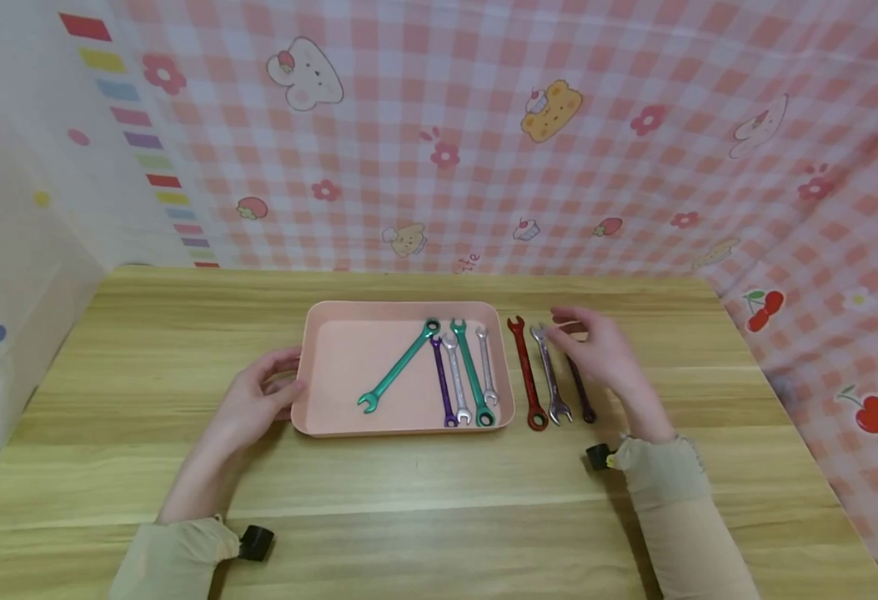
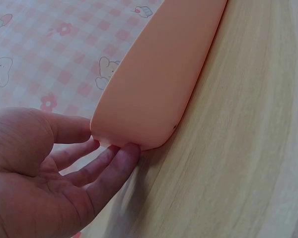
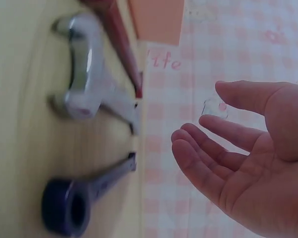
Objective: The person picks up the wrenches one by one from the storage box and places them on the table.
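My left hand (image 1: 254, 396) touches the left end of a pink tray (image 1: 333, 429). Its fingertips rest against the outer wall, with the thumb at the rim in the left wrist view. Several wrenches lie in the tray: a slanted teal wrench (image 1: 399, 367), a purple wrench (image 1: 443, 383), two silver ones and another teal wrench (image 1: 473, 375). Right of the tray lie a red wrench (image 1: 527, 375), a silver wrench (image 1: 549, 375) and a dark wrench (image 1: 581, 392). Above these last two hovers my right hand (image 1: 596, 346), fingers loosely bent, holding nothing; it partly hides the dark wrench.
A wooden table (image 1: 408, 517) carries everything. Behind it hangs a pink checked cloth (image 1: 378, 167), which also covers the right side. A white cloth (image 1: 26, 250) with coloured dots hangs on the left. Black wrist devices (image 1: 256, 543) sit at both cuffs.
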`<act>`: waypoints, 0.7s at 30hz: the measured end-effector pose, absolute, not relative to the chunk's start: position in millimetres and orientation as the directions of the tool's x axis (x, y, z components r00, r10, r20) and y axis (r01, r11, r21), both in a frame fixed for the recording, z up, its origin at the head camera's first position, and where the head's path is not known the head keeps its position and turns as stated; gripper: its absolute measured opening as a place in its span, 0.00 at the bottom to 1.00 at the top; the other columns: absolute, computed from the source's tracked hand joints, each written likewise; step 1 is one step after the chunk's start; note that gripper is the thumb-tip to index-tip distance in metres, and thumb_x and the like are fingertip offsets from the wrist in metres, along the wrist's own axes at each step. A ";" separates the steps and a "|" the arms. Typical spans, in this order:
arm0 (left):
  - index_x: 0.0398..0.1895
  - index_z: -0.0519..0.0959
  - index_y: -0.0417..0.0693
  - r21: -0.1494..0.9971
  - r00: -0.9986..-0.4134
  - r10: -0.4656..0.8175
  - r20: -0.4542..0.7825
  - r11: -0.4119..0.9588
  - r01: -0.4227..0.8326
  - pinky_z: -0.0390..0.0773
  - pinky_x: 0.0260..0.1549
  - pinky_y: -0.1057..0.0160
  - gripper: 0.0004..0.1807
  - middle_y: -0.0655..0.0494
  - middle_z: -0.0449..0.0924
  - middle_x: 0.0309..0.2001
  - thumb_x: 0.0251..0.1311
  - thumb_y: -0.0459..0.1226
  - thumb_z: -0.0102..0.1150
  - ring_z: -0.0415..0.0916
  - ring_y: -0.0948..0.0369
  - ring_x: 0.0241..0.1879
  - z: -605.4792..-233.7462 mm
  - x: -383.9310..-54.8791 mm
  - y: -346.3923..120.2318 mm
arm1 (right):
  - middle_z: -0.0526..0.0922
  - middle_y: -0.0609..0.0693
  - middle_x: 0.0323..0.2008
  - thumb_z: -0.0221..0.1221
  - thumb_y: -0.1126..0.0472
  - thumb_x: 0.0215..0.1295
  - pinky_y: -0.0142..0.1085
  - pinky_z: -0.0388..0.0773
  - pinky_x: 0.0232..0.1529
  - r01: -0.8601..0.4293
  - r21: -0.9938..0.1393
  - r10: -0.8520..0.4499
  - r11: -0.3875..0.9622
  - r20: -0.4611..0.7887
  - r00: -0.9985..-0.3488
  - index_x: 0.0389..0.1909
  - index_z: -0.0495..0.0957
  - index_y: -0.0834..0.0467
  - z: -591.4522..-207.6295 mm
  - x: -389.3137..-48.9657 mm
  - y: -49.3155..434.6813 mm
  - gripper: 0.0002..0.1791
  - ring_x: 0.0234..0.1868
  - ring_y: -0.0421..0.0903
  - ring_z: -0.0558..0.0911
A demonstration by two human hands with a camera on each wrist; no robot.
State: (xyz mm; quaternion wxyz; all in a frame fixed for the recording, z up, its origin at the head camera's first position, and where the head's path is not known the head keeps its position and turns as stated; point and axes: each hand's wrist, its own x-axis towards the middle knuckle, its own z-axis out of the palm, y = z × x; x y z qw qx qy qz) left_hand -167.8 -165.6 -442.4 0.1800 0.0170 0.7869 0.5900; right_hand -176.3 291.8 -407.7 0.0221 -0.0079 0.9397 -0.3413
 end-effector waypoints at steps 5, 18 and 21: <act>0.81 0.59 0.36 0.936 -0.935 0.243 -0.260 0.302 -0.181 0.85 0.43 0.71 0.31 0.30 0.64 0.76 0.78 0.32 0.51 0.79 0.64 0.59 -442.2 -167.4 -165.9 | 0.80 0.66 0.66 0.58 0.56 0.79 0.58 0.82 0.62 -0.020 -0.688 -0.048 0.726 -0.021 -0.999 0.71 0.73 0.64 -404.1 -175.0 276.9 0.26 0.65 0.65 0.81; 0.81 0.57 0.37 0.935 -0.932 0.242 -0.268 0.299 -0.191 0.86 0.41 0.69 0.32 0.31 0.64 0.77 0.78 0.31 0.51 0.79 0.57 0.62 -444.0 -169.2 -167.0 | 0.79 0.63 0.69 0.60 0.58 0.77 0.54 0.83 0.65 -0.152 -0.681 -0.235 0.717 -0.030 -0.972 0.72 0.73 0.63 -365.2 -201.7 202.5 0.26 0.66 0.59 0.81; 0.81 0.57 0.36 0.933 -0.931 0.246 -0.271 0.306 -0.191 0.86 0.41 0.69 0.32 0.31 0.63 0.77 0.78 0.31 0.51 0.78 0.52 0.64 -443.8 -168.6 -167.3 | 0.80 0.63 0.68 0.60 0.58 0.77 0.52 0.85 0.62 -0.180 -0.672 -0.282 0.718 -0.044 -0.958 0.71 0.74 0.63 -364.7 -208.7 185.3 0.26 0.65 0.59 0.82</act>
